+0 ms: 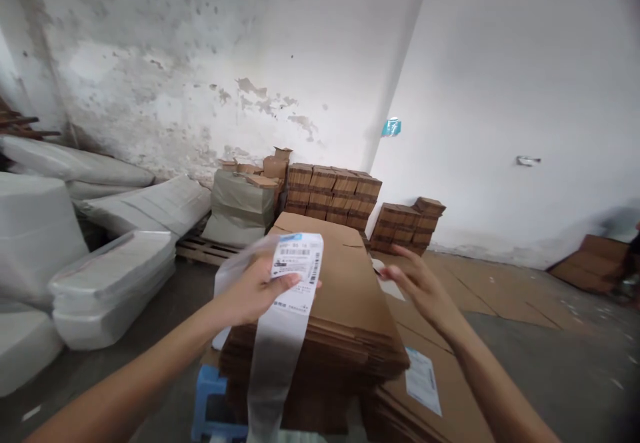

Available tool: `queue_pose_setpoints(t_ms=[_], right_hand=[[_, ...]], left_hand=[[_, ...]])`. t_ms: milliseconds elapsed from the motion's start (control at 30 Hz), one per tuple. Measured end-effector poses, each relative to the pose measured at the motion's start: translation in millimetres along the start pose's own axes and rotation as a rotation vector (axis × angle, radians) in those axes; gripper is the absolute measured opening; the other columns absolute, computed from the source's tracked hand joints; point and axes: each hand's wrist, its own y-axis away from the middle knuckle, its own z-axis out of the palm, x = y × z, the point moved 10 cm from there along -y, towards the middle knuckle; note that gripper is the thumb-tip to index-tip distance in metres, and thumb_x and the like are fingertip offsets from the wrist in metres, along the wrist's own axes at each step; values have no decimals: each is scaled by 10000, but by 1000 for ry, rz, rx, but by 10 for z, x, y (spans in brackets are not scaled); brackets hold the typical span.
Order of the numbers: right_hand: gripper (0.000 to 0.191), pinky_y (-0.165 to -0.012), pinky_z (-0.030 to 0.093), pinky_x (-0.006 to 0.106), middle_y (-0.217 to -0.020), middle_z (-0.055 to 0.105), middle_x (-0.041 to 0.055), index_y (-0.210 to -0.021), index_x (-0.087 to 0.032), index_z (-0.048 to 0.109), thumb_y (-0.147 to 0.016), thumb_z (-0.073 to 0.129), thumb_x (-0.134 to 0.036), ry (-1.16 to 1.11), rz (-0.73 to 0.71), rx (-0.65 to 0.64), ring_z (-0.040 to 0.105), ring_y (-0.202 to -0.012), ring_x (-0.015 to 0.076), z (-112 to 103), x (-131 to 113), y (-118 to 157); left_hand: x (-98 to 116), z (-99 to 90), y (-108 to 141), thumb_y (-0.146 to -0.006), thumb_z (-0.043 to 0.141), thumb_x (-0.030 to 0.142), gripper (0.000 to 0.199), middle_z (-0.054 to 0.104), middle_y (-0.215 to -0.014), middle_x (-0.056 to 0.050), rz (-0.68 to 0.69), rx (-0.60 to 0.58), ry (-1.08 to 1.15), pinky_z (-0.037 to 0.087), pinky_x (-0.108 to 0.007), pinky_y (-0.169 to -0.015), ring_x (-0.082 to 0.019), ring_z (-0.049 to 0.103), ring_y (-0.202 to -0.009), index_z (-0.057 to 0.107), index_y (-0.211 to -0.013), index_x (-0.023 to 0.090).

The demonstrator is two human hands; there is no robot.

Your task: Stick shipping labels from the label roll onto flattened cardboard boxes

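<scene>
My left hand [257, 286] is closed on a strip of shipping labels [295, 270], thumb on top of the printed front. Its pale backing strip [275, 363] hangs down past the near edge of a stack of flat cardboard boxes [345, 283]. To the right of that stack, my right hand [420, 290] is open, thumb and fingers apart, with nothing visible between them. Just beyond its fingertips lies a small white item [393, 288] I cannot make out. A printed label [423, 382] sits on a lower cardboard stack [450, 403] beneath my right forearm.
A blue plastic stool [207, 396] is under the left side of the stack. White wrapped bundles [113, 283] stand at the left. Bundled cardboard [333, 193] is piled by the wall, and cardboard sheets [490, 290] lie on the floor at right.
</scene>
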Motion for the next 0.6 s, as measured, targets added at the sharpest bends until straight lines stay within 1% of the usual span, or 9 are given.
queue_pose_setpoints(t_ms=[67, 100, 133, 200, 300, 367, 433, 533, 600], right_hand=[[670, -865, 501, 372, -1031, 690, 63, -1344, -234, 376, -761, 648, -423, -131, -206, -347, 637, -972, 206, 760, -915, 23], [548, -841, 503, 344, -1014, 690, 42, -1261, -236, 470, -765, 662, -367, -144, -304, -418, 638, -941, 189, 987, -1255, 76], [415, -823, 499, 324, -987, 690, 24, -1161, -233, 543, -771, 663, -315, -132, -379, -430, 636, -912, 174, 1140, -1487, 125], [176, -814, 482, 307, -965, 684, 10, -984, -219, 608, -809, 619, -237, -54, -469, -317, 624, -893, 159, 1276, -1690, 197], [170, -815, 458, 322, -997, 669, 19, -1013, -226, 587, -855, 551, -177, 71, -596, -233, 598, -919, 169, 1406, -1757, 374], [115, -816, 439, 330, -973, 648, 34, -957, -223, 599, -872, 530, -186, 131, -725, -247, 567, -932, 182, 1412, -1852, 497], [96, -799, 430, 321, -904, 617, 37, -852, -216, 601, -889, 514, -233, 106, -756, -192, 549, -908, 180, 1220, -1927, 444], [177, -705, 443, 292, -819, 582, 24, -879, -211, 553, -911, 458, -357, -66, -552, 44, 555, -782, 155, 731, -1755, -14], [250, -665, 450, 293, -799, 582, 26, -930, -205, 534, -903, 424, -428, 53, -383, 133, 557, -733, 157, 656, -1445, -346]], left_hand=[[115, 57, 56, -828, 608, 341, 374, 689, -1152, -74, 83, -20, -181, 442, -396, -976, -274, 609, -1093, 625, -1181, 220], [145, 52, 95, -808, 633, 343, 360, 687, -1153, -61, 99, -16, -226, 425, -389, -992, -278, 603, -1093, 652, -1146, 220], [142, 24, 134, -792, 651, 358, 352, 691, -1140, -55, 81, -3, -210, 428, -381, -984, -283, 605, -1079, 671, -1112, 214], [40, -72, 205, -796, 628, 423, 373, 705, -1101, -63, -34, 40, 22, 477, -366, -908, -289, 623, -1035, 679, -1086, 195], [-253, -319, 271, -846, 550, 404, 333, 739, -928, -89, -243, 243, 478, 536, -294, -676, -243, 682, -823, 688, -988, 137], [-429, -560, 260, -870, 509, 296, 266, 736, -798, -92, -293, 384, 610, 526, -263, -578, -202, 677, -672, 687, -892, 99], [-571, -925, 244, -888, 445, 201, 260, 729, -771, -102, -259, 541, 630, 541, -268, -609, -192, 681, -666, 672, -866, 75], [-782, -1488, 331, -918, 340, 130, 310, 727, -776, -98, -200, 785, 582, 550, -272, -725, -176, 694, -752, 645, -900, 80], [-904, -1650, 391, -928, 312, 117, 329, 730, -768, -76, -213, 848, 542, 541, -248, -722, -156, 692, -753, 639, -913, 103]])
